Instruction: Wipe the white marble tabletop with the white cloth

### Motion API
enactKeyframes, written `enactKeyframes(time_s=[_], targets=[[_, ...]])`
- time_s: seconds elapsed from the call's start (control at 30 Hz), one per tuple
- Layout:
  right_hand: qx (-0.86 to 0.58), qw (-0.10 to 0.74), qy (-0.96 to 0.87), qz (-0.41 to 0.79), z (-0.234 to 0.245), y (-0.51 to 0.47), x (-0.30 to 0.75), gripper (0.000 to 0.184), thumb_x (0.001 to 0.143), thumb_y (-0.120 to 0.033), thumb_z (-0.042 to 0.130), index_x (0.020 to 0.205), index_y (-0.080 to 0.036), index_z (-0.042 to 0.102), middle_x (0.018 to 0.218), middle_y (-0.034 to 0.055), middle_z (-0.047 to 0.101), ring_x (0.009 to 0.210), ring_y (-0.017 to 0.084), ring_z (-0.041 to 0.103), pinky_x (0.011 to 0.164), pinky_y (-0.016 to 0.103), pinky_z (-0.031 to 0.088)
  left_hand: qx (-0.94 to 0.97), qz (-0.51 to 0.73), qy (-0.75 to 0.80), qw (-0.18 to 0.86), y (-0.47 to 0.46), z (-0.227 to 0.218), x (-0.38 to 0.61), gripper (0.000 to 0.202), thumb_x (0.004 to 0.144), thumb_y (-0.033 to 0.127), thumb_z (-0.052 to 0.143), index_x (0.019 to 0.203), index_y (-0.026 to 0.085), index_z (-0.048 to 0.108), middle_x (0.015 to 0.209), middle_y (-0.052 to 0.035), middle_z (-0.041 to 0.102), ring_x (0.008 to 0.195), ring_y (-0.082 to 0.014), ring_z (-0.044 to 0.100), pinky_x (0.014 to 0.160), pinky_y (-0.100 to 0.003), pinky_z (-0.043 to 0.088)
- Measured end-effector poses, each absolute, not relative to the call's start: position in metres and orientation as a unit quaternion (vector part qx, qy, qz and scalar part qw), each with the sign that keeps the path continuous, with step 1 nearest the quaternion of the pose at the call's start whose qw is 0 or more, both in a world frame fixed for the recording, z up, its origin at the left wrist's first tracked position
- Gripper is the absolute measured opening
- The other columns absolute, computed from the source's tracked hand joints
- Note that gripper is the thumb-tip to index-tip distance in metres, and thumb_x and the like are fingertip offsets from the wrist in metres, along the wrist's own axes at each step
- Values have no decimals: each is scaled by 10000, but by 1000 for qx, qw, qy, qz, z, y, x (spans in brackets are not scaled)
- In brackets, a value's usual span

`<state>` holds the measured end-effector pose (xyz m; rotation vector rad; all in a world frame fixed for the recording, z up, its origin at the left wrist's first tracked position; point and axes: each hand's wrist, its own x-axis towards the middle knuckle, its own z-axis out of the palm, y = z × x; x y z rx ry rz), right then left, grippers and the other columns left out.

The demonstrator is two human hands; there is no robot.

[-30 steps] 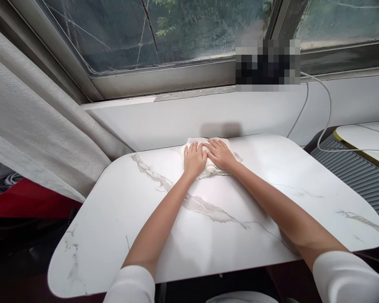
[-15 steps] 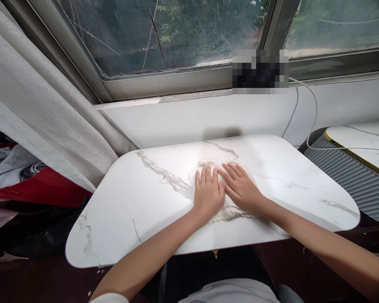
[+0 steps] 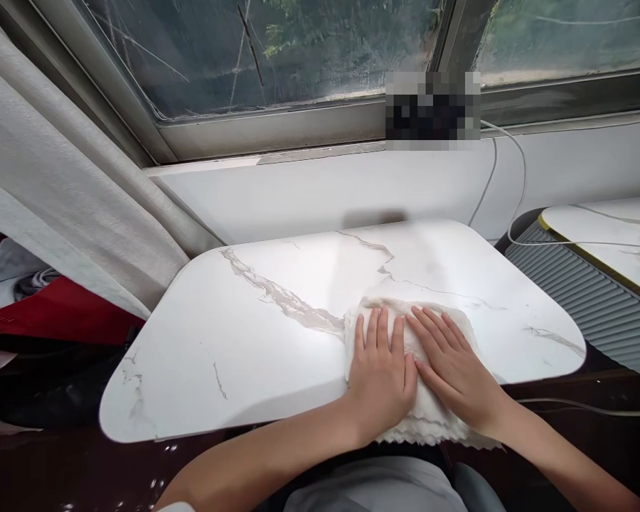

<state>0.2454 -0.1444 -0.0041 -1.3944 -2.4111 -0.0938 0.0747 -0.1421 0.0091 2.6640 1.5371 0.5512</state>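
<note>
A white cloth [image 3: 424, 409] lies on the white marble-patterned tabletop [image 3: 277, 370], its frayed near edge hanging past the front of the table. My left hand [image 3: 381, 373] rests flat on the left part of the cloth, fingers stretched forward. Beside it, my right hand [image 3: 456, 370] presses flat on the right part, its fingers angled up and to the left. The two thumbs almost meet near the middle. Neither hand grips the cloth; both lie on top of it. Most of the cloth's middle is hidden under the hands.
Behind the table are a white wall [image 3: 293, 199] and a window [image 3: 299, 57]. A pale curtain [image 3: 69, 156] hangs at left, above a red bag [image 3: 58, 313]. At right stand a ribbed grey cabinet [image 3: 581, 299] and a white cable [image 3: 523, 178]. A blurred dark object sits on the sill.
Both hands have slid the cloth toward me and slightly right, from the table's middle to its front edge. The view has shifted a little.
</note>
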Motion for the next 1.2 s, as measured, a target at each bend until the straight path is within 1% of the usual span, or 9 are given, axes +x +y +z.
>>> enactKeyframes(time_s=[0.1, 0.2, 0.4, 0.5, 0.63, 0.83, 0.93, 1.07, 1.2], targets=[[-512, 153, -845, -12, -6, -132, 253, 668, 1013, -392, 259, 1560, -287, -111, 1614, 26, 232, 1477, 238, 233, 1170, 525, 313, 852, 167, 495, 19, -133, 9, 80, 549, 1000, 335, 308, 1476, 70, 364, 1541, -192, 361, 1461, -325, 257, 1193, -551, 248], [-529, 131, -838, 5, -6, -112, 259, 608, 1018, -391, 219, 1573, -289, -6, 1610, 15, 247, 1482, 221, 214, 1190, 516, 280, 848, 161, 503, 31, -114, 9, 86, 553, 996, 334, 315, 1479, 68, 357, 1543, -195, 356, 1463, -321, 255, 1195, -555, 238], [-567, 64, -819, 55, -3, -43, 267, 579, 1007, -397, 170, 1570, -258, 168, 1618, 52, 211, 1494, 288, 131, 1170, 642, 154, 831, 173, 526, 46, -56, 11, 101, 512, 982, 309, 343, 1445, 103, 417, 1519, -155, 413, 1449, -276, 299, 1219, -500, 190], [-589, 40, -803, 79, 0, 4, 268, 597, 989, -403, 198, 1558, -223, 232, 1620, 70, 199, 1493, 302, 121, 1171, 632, 143, 816, 186, 546, 45, -21, 11, 109, 495, 979, 284, 337, 1431, 109, 439, 1508, -147, 431, 1434, -261, 326, 1216, -483, 189], [-591, 58, -802, 67, 2, 55, 265, 590, 977, -374, 225, 1538, -204, 285, 1608, 96, 245, 1486, 315, 168, 1155, 647, 148, 800, 206, 563, 32, 27, 10, 117, 474, 973, 259, 338, 1407, 120, 469, 1485, -139, 465, 1413, -247, 359, 1210, -475, 196], [-606, 115, -787, 25, 6, 99, 262, 554, 959, -253, 223, 1488, -195, 377, 1582, 80, 325, 1465, 264, 253, 1177, 570, 155, 780, 213, 589, 19, 81, 8, 131, 484, 971, 269, 344, 1407, 109, 478, 1481, -139, 466, 1406, -261, 364, 1206, -462, 179], [-599, 137, -788, 31, 8, 119, 268, 549, 951, -254, 227, 1464, -200, 416, 1555, 76, 378, 1439, 263, 302, 1170, 565, 175, 774, 215, 595, 17, 101, 7, 139, 486, 975, 274, 336, 1408, 104, 478, 1479, -139, 469, 1404, -268, 362, 1204, -466, 177], [-597, 179, -781, 37, 8, 143, 276, 535, 944, -294, 243, 1422, -224, 473, 1491, 74, 469, 1397, 269, 368, 1162, 557, 199, 767, 221, 603, 5, 123, 6, 150, 460, 981, 270, 307, 1370, 139, 514, 1441, -110, 509, 1381, -248, 384, 1205, -436, 183], [-600, 200, -773, 54, 9, 155, 281, 528, 929, -306, 266, 1391, -227, 509, 1461, 71, 498, 1382, 250, 388, 1171, 527, 191, 763, 225, 606, -2, 135, 7, 156, 449, 980, 261, 298, 1340, 136, 535, 1373, -116, 558, 1332, -252, 427, 1197, -442, 198]])
